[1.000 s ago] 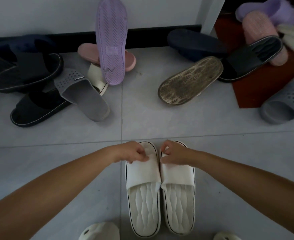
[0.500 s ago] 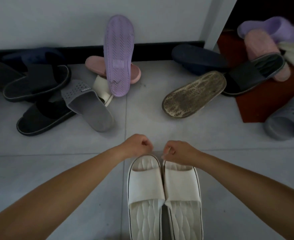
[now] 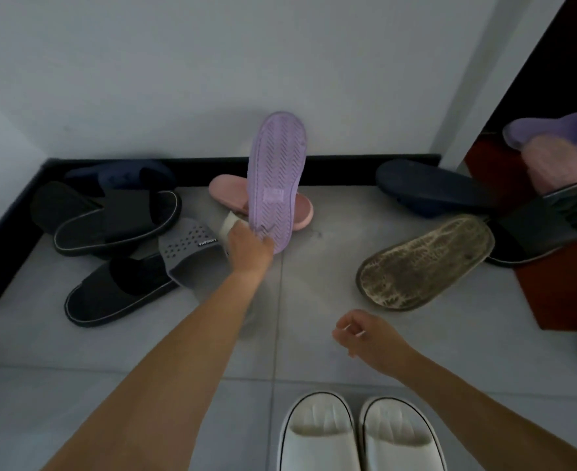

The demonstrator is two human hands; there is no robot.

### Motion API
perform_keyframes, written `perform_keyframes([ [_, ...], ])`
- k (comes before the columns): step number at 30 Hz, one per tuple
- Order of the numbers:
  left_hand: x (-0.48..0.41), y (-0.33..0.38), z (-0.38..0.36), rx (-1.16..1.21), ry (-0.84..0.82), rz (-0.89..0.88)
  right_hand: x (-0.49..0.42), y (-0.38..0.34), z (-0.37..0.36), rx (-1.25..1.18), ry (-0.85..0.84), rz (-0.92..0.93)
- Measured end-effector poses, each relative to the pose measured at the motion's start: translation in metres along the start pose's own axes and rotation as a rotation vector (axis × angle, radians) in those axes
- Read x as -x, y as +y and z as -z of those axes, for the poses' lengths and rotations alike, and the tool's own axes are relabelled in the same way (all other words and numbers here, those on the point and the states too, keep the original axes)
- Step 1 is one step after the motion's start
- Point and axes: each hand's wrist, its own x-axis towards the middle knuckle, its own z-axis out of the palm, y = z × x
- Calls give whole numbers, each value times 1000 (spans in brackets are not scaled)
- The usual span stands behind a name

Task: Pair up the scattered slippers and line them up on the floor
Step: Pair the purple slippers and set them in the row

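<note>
Gone from the white pair (image 3: pixel 362 433) now, both hands; left hand (image 3: pixel 249 245) reached out to the far pile. Nearest, at 6 o'clock: white pair side by side, toes forward, touching nothing else, on the grey floor (image 3: pixel 314 345). Just beyond, at 5 o'clock from centre: right hand (image 3: pixel 365 334) loosely curled, hovering, holding nothing. Further out at 12 o'clock: left hand closed around the low end of the purple slipper (image 3: pixel 275 178), sole showing, propped against the wall (image 3: pixel 212 79) over a pink slipper (image 3: pixel 226 192). At 10 o'clock: grey perforated slipper (image 3: pixel 192 253) among black slippers (image 3: pixel 110 290). At 3 o'clock: upturned dirty sole (image 3: pixel 426 263) beside another black slipper (image 3: pixel 545 226). Farthest, at 2 o'clock: navy slipper (image 3: pixel 430 188), second purple one (image 3: pixel 552 130) on a pink one (image 3: pixel 559 164), red mat (image 3: pixel 559 294).
</note>
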Motion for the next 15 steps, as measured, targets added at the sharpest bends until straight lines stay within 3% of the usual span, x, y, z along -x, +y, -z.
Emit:
perform_keyframes([
  [6, -16, -2, -15, 56, -97, 68, 9, 20, -4, -77, -31, -73],
  [10, 20, 13, -29, 47, -123, -129, 16, 21, 7, -111, 20, -126],
  [15, 104, 20, -33, 1, -150, -413, 20, -10, 37, -318, 213, -79],
])
